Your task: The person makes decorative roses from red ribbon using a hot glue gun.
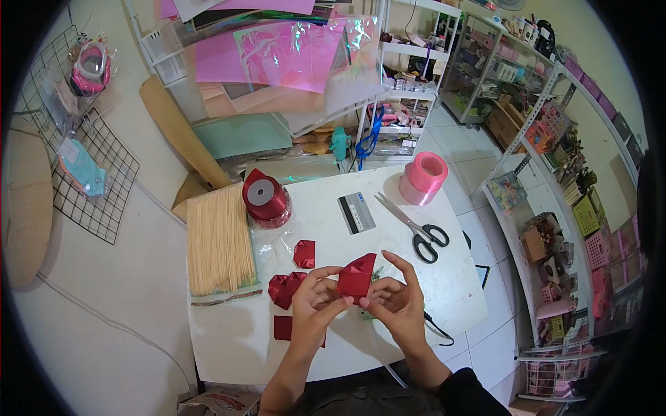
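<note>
A folded piece of red ribbon [358, 276] is pinched between my left hand [313, 299] and my right hand [397, 298], just above the white table [229, 340]. Both hands grip it with thumbs and fingers, and something green shows behind it by my right hand. More cut red ribbon pieces lie on the table: one [304, 253] behind my hands, folded ones [283, 287] left of my left hand, and a flat square [282, 327] beside my left wrist.
A red ribbon roll [264, 197] and a bundle of wooden skewers [218, 239] sit at the left. A grey card [356, 212], black-handled scissors [414, 227] and a pink ribbon roll [423, 177] lie at the back right. Shelves stand to the right.
</note>
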A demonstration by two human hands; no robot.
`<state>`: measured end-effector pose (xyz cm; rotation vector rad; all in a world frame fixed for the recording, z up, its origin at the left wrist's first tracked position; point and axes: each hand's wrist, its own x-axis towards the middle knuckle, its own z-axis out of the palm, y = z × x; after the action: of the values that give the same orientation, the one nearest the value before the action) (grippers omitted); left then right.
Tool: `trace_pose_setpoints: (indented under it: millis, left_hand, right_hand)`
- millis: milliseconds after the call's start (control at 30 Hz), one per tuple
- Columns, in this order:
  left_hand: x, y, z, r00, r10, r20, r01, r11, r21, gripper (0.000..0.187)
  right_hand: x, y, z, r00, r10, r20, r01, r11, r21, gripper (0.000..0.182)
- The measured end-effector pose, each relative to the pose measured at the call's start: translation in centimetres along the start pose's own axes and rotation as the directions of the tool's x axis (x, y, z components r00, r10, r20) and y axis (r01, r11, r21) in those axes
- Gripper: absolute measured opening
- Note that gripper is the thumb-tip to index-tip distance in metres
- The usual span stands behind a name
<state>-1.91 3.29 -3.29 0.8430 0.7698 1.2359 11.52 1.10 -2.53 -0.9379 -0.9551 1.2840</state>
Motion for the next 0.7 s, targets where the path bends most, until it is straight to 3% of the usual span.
trace_pose_setpoints:
  millis: [67,300,700]
  left_hand:
    - [0.0,0.1,-0.2,0.999,-0.043,0.024,0.041,0.995,0.086,0.045]
    - [-0.1,0.0,-0.3,0.998,-0.048,0.047,0.044,0.994,0.097,0.048]
    - [-0.1,-0.4,0.0,0.996,0.090,0.005,-0.088,0.961,0.261,0.051]
  right_hand:
    - [0.1,-0.3,-0.5,0.999,0.031,0.015,-0.030,0.999,-0.027,0.069]
    - [0.2,-0.3,-0.8,0.997,0.064,0.039,-0.060,0.994,-0.088,0.070]
    - [0.7,0.6,-0.2,1.000,-0.006,0.017,0.007,0.996,-0.087,0.071]
